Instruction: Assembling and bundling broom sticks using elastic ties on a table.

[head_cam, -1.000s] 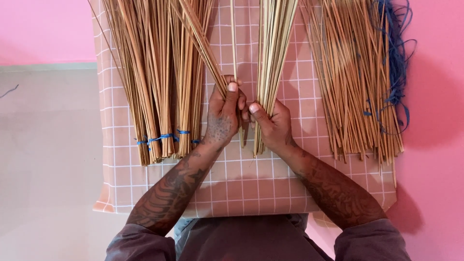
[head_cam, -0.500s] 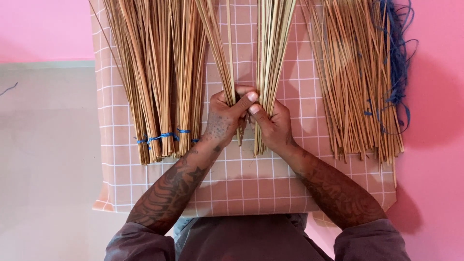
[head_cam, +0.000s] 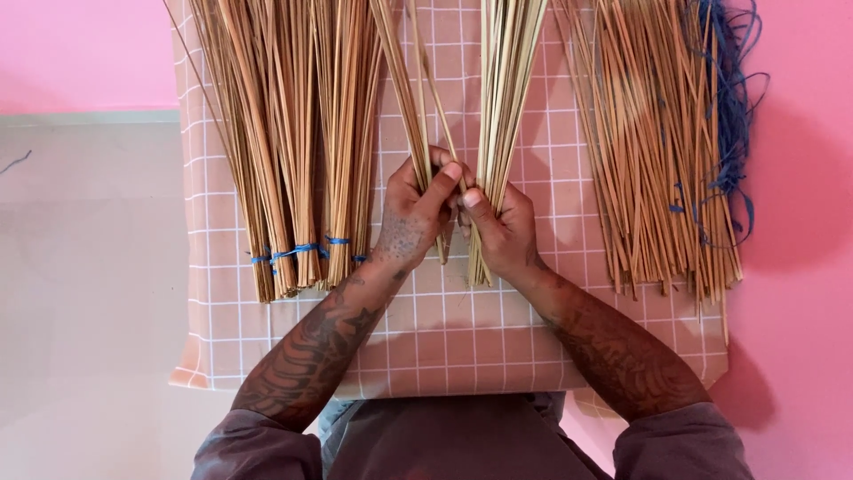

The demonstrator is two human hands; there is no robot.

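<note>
My left hand (head_cam: pixel 416 218) grips a thin bunch of tan straw sticks (head_cam: pixel 404 80) near their cut ends, thumb pressed against them. My right hand (head_cam: pixel 503 229) is closed around a thicker bunch of the same sticks (head_cam: pixel 508 71) that fans upward out of view. The two hands touch at the thumbs over the middle of a peach cloth with a white grid (head_cam: pixel 444 347). The lower stick ends poke out below both fists.
Left of my hands lie bundles of sticks tied with blue string (head_cam: pixel 293 151). A loose pile of sticks (head_cam: pixel 653 151) lies at the right with tangled blue string (head_cam: pixel 729 107) beside it. The cloth sits on a beige floor (head_cam: pixel 80 293) and a pink surface (head_cam: pixel 800 267).
My left hand has closed around a few sticks and drawn them in beside the right-hand bunch. Both hands stayed in the middle of the cloth.
</note>
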